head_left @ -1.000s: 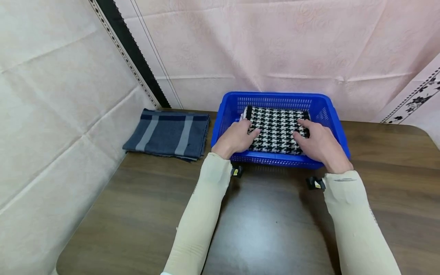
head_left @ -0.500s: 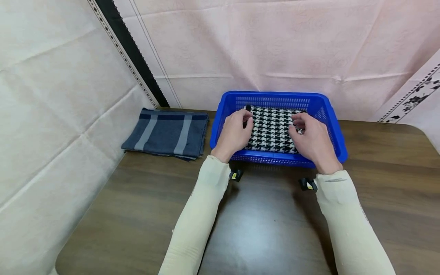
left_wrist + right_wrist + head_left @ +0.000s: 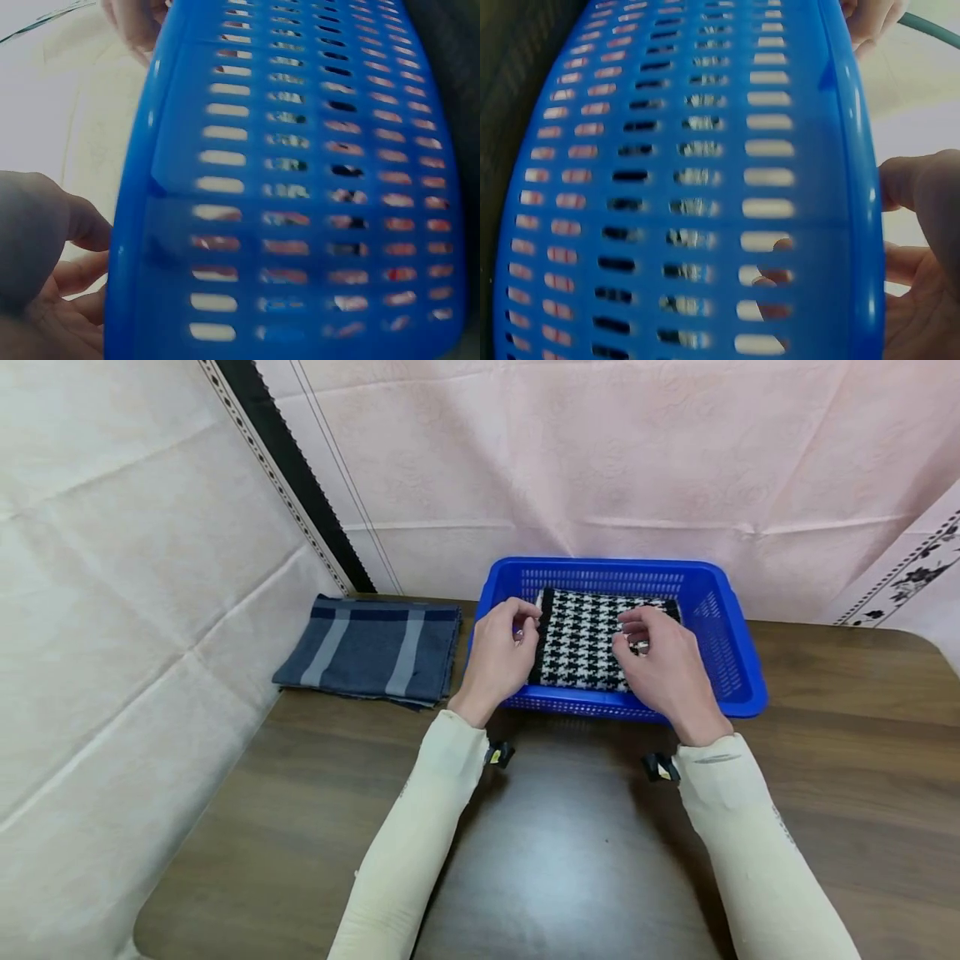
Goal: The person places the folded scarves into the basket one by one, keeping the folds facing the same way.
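A folded dark blue cloth (image 3: 367,647) with two pale grey stripes lies flat on the brown wood-grain worktop (image 3: 315,793), near its far left corner. Creased pale pink sheeting (image 3: 637,452) hangs behind, bearing black floral trim (image 3: 921,575) at right. A black strip (image 3: 300,472) slants beside whitish sheeting (image 3: 135,593) on the left.

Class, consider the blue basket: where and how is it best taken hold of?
The basket is probably best gripped by its rim at both short ends, left hand from the left, right hand from the right. The rim forms a smooth top lip; the far long side stands close to the hanging cloth.
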Available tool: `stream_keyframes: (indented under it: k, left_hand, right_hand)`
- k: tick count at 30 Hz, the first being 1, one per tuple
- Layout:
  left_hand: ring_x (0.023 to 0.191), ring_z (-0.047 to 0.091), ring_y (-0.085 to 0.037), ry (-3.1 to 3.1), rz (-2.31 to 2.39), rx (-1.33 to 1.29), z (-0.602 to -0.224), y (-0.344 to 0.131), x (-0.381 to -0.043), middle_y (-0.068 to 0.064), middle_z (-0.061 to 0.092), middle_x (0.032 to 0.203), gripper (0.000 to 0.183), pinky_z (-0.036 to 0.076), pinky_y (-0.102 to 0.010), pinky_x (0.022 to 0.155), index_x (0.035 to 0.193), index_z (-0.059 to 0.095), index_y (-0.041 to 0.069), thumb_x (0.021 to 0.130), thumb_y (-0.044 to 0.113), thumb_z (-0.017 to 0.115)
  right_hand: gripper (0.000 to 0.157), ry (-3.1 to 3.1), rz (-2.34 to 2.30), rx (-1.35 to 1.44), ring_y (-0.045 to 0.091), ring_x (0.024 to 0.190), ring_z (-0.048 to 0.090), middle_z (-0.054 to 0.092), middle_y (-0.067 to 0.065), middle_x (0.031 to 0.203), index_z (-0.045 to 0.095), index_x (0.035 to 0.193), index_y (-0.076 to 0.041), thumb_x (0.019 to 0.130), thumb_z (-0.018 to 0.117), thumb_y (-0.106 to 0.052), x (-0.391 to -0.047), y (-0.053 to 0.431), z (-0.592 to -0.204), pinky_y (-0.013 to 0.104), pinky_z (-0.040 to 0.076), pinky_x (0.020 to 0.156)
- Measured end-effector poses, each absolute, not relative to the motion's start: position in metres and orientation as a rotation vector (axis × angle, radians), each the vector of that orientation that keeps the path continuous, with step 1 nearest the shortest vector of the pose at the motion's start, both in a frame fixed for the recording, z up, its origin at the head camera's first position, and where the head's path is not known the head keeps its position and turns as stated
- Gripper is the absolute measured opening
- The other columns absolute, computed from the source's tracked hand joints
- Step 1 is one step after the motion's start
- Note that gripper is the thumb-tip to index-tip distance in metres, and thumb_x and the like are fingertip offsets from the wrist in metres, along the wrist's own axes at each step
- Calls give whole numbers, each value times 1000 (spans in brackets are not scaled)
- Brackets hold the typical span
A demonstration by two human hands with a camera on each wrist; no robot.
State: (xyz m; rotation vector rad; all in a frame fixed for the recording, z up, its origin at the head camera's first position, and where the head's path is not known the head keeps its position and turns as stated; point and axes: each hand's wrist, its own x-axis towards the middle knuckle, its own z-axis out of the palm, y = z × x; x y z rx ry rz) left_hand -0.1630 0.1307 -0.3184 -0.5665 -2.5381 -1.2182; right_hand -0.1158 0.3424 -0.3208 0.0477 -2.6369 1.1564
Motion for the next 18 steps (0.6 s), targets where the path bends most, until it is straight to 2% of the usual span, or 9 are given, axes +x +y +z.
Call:
stream_keyframes:
  k: [4,10,18]
  left_hand:
    - [90,61,-16,-2538,-1194,-570,-322,125,-162,-6,69,109,21,52,-28,78,118,66,6,106,14,49]
    - [91,62,-16,-2522,-1167,-549,-325,116,-161,-7,68,105,23,55,-29,81,122,63,4,105,12,50]
    - [87,61,-18,-2485,-1120,-532,-323,103,-162,-8,67,102,21,54,-31,79,117,65,4,103,9,51]
  right_hand:
    - [34,-2630,1146,86,35,111,63,66,19,124,61,130,-3,102,56,-22,-116,334,-322,54,51,92]
    - [34,-2621,1147,140,34,107,66,68,19,121,62,130,-2,102,56,-20,-118,321,-325,52,53,89]
    - [35,-2630,1166,160,33,110,66,67,18,124,60,131,-2,102,58,-21,-121,303,-321,51,53,91]
